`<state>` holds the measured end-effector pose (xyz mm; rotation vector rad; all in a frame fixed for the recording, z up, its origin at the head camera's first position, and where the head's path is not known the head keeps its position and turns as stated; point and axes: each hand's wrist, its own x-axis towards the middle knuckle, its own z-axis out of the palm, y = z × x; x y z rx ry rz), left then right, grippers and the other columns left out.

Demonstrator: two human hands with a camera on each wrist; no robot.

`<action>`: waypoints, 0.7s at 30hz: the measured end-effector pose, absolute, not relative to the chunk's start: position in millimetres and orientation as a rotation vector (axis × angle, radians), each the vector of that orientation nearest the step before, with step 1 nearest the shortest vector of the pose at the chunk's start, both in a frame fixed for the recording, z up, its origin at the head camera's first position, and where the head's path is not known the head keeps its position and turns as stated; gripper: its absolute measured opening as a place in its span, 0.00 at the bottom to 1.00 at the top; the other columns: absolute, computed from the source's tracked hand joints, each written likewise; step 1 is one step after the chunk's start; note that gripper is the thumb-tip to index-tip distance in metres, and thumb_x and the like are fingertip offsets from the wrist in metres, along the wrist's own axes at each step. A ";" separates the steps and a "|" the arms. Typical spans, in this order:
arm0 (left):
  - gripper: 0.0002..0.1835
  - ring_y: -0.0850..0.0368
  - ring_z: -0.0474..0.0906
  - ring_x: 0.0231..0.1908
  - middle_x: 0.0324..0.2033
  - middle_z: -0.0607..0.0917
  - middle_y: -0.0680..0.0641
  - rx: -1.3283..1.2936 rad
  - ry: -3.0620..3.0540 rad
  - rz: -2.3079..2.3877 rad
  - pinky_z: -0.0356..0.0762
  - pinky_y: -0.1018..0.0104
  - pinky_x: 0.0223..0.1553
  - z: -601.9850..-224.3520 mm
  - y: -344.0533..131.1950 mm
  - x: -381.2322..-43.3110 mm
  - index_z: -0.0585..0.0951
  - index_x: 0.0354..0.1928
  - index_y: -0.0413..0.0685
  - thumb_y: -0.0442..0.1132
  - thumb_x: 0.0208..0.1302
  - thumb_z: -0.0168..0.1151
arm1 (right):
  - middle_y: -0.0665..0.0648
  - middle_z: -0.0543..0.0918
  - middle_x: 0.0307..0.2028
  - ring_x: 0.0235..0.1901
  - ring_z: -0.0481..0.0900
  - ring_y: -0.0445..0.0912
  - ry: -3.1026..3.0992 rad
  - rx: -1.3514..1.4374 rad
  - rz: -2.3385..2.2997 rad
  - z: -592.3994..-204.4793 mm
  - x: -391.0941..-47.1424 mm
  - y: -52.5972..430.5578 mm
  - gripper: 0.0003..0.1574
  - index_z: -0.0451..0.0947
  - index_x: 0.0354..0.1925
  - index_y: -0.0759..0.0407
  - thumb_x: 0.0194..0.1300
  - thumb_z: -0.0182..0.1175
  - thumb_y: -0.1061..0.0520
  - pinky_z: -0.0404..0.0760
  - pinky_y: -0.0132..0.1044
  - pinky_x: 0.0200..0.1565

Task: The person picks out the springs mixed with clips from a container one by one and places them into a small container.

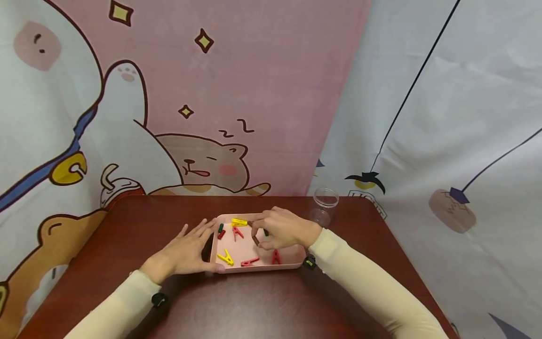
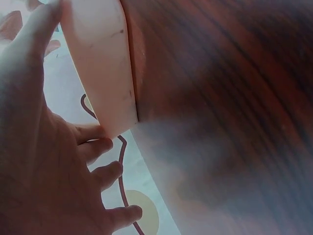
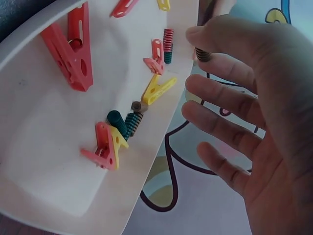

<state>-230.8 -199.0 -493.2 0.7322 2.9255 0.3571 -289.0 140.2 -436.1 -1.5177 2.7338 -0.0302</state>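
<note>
A shallow pink tray [image 1: 254, 269] holds red and yellow clothespins and several small ridged cylinders in green, red and brown. My left hand [image 1: 184, 252] spans its left end with spread fingers, the thumb at the near corner and the fingertips by the far one. Over the middle of the tray, my right hand [image 1: 281, 229] pinches a small brown ridged cylinder [image 3: 202, 55] between thumb and index finger. A yellow clothespin [image 1: 226, 257] and a red clothespin [image 1: 250, 262] lie near the front wall. Beneath the right hand, a green cylinder [image 3: 116, 119] sits beside more clothespins.
A clear plastic cup [image 1: 325, 205] stands behind the right forearm, close to the far edge of the dark wooden table [image 1: 262, 306]. A printed cartoon curtain [image 1: 275, 94] hangs beyond the table.
</note>
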 end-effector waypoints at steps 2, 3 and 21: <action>0.78 0.31 0.56 0.93 0.94 0.61 0.42 0.730 2.933 0.358 0.53 0.12 0.86 -493.6 -199.7 -230.2 0.57 0.96 0.46 0.91 0.59 0.68 | 0.43 0.93 0.63 0.61 0.89 0.44 2.758 -1.517 -0.049 -435.2 -287.9 143.4 0.16 0.93 0.57 0.39 0.75 0.76 0.40 0.86 0.47 0.65; 0.77 0.31 0.56 0.94 0.94 0.61 0.42 0.724 2.934 0.358 0.53 0.13 0.86 -494.0 -200.1 -230.3 0.56 0.96 0.46 0.91 0.59 0.68 | 0.42 0.94 0.62 0.61 0.88 0.44 2.768 -1.515 -0.064 -434.6 -287.3 145.2 0.16 0.93 0.57 0.39 0.75 0.77 0.40 0.86 0.47 0.65; 0.78 0.32 0.55 0.94 0.95 0.59 0.43 0.719 2.922 0.356 0.52 0.13 0.87 -493.0 -200.0 -228.6 0.56 0.96 0.45 0.93 0.59 0.66 | 0.44 0.93 0.57 0.64 0.89 0.46 2.868 -1.503 -0.394 -433.8 -280.4 182.1 0.18 0.94 0.57 0.44 0.74 0.78 0.42 0.86 0.52 0.70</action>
